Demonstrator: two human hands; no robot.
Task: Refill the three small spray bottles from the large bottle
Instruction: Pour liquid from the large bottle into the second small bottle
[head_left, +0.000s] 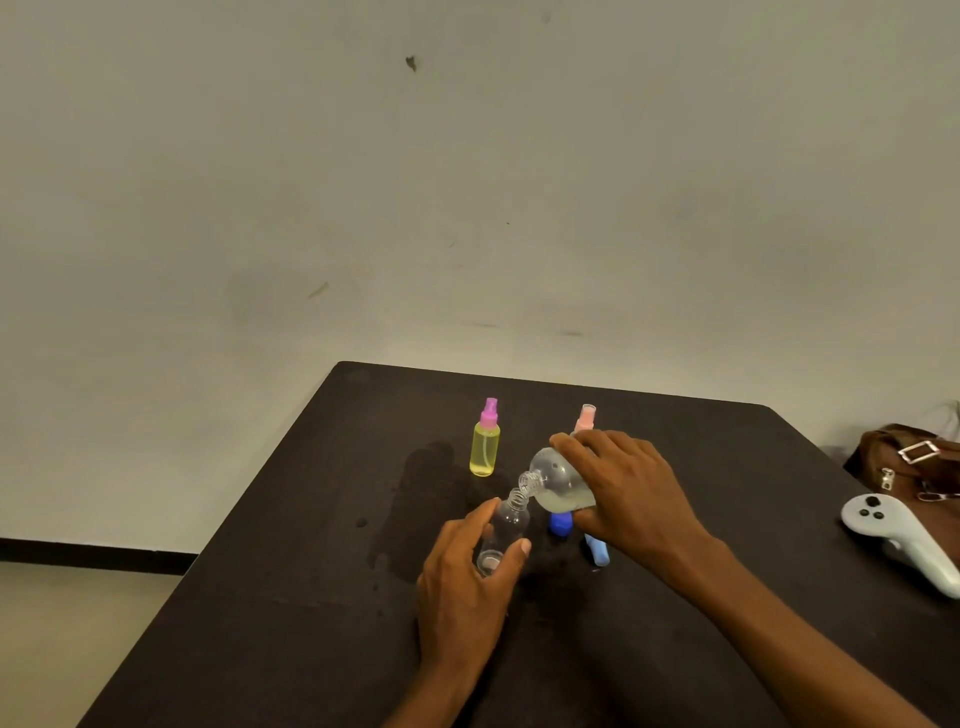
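Note:
My left hand (465, 577) grips a small clear spray bottle (506, 527) without its top, tilted on the dark table (291, 597). My right hand (623, 493) holds the large clear bottle (558, 480) tipped over, its threaded neck touching the small bottle's open mouth. Pale liquid sits in the large bottle. A yellow spray bottle (484, 447) with a pink-purple top stands behind to the left. The pink top of another spray bottle (586, 418) shows behind my right hand, its body hidden.
A blue cap (561, 524) and a light blue spray top (597, 551) lie on the table under my right hand. A white game controller (904, 535) and a brown bag (914, 462) sit at the right edge. Wet patches mark the table near the bottles.

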